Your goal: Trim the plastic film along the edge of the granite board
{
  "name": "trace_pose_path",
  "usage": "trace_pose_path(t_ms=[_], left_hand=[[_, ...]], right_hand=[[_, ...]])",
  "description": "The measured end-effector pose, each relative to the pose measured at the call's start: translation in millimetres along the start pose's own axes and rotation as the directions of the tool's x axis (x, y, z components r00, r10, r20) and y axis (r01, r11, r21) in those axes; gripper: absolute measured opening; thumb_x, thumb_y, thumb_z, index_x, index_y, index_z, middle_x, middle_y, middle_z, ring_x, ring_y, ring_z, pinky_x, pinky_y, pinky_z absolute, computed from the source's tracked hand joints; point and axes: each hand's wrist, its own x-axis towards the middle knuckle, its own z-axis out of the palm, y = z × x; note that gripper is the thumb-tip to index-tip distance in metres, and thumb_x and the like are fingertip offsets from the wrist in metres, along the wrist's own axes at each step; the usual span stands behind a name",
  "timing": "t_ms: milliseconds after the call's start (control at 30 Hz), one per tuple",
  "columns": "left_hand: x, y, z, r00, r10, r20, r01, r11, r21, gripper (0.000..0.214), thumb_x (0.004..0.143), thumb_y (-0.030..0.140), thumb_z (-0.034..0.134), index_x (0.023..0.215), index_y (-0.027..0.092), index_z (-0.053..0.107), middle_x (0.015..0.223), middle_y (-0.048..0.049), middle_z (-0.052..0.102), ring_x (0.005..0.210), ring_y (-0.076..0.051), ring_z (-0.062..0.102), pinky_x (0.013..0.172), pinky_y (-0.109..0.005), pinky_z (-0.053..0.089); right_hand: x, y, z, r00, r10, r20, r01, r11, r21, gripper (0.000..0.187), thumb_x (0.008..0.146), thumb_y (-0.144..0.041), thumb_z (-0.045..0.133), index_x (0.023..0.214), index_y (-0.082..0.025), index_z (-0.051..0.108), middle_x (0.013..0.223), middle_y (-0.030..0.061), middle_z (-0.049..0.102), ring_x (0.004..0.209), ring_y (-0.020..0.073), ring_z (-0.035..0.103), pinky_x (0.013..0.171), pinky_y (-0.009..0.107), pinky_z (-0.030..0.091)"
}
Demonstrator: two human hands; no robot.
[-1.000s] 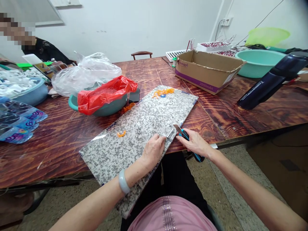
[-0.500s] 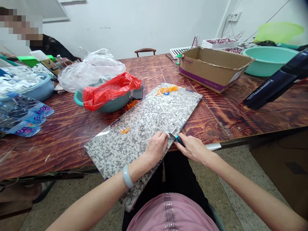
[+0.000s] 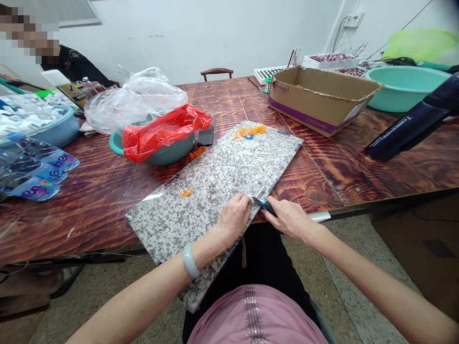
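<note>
My left hand [image 3: 234, 217] rests on the speckled grey stone-look board [image 3: 211, 174], fingers closed in a pinch; whatever lies between the fingertips is too small to make out. Close by, my right hand [image 3: 287, 217] grips pliers [image 3: 267, 206] with black and teal handles. Their dark metal tip points left and meets the left fingertips near the board's right edge. A thin whitish strip [image 3: 260, 192] lies just beyond the tip. One curved orange plastic piece [image 3: 186, 192] sits on the board's left side, and a pile of orange pieces [image 3: 253, 131] lies at its far end.
A teal basin [image 3: 168, 152] with a red plastic bag [image 3: 165, 131] stands beyond the board. Water bottles [image 3: 39, 167] lie at left. An open cardboard box [image 3: 315, 107], a dark bottle-shaped object [image 3: 401, 129] and a turquoise basin [image 3: 401, 91] are at right. A person [image 3: 75, 64] sits far left.
Both hands and the pliers stay in nearly the same place. The view shifts slightly, and the single orange piece looks turned a little.
</note>
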Motion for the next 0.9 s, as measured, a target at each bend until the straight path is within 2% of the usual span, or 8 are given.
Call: trace_pose_path(t_ms=[267,533,700,900], left_hand=[[0.5,1.1,-1.0,1.0,-0.008,0.029,0.008,1.0,-0.008,0.021,0.09,0.023,0.035,0.093,0.016,0.055,0.085,-0.0046,0.053,0.082,-0.015,0.054,0.075,-0.026,0.043],[0.8,-0.6,-1.9,0.998,0.022,0.054,-0.022,1.0,0.006,0.021,0.09,0.025,0.034,0.089,0.017,0.053,0.084,-0.004,0.052,0.079,-0.015,0.052,0.072,-0.026,0.043],[-3.7,-5.7,-7.1,0.994,0.084,0.071,-0.081,0.996,-0.044,0.017,0.088,0.025,0.037,0.093,0.017,0.051,0.088,-0.0043,0.051,0.081,-0.015,0.052,0.073,-0.027,0.044],[-10.0,-12.2,-11.0,0.99,0.09,0.104,-0.084,0.995,-0.061,0.016,0.088,0.024,0.036,0.093,0.018,0.05,0.088,-0.0041,0.051,0.081,-0.015,0.051,0.074,-0.026,0.044]], right_hand=[[1.3,-0.4,-1.0,0.999,-0.02,0.048,0.021,1.0,-0.019,0.019,0.09,-0.033,0.037,0.097,-0.017,0.043,0.078,0.006,0.061,0.074,0.0237,0.062,0.056,0.026,0.034],[3.0,-8.6,-6.3,0.992,0.05,0.12,-0.04,0.996,-0.079,0.02,0.091,-0.03,0.035,0.103,-0.015,0.041,0.082,0.0097,0.062,0.076,0.0233,0.063,0.059,0.026,0.04],[3.3,-12.7,-8.7,0.988,0.08,0.129,-0.066,0.992,-0.106,0.016,0.09,-0.027,0.039,0.1,-0.015,0.041,0.077,0.0083,0.063,0.072,0.0247,0.064,0.057,0.027,0.042],[9.0,-15.3,-5.8,0.985,0.1,0.142,-0.085,0.99,-0.113,0.011,0.089,-0.023,0.04,0.096,-0.015,0.041,0.073,0.0083,0.063,0.069,0.0258,0.064,0.055,0.028,0.043]])
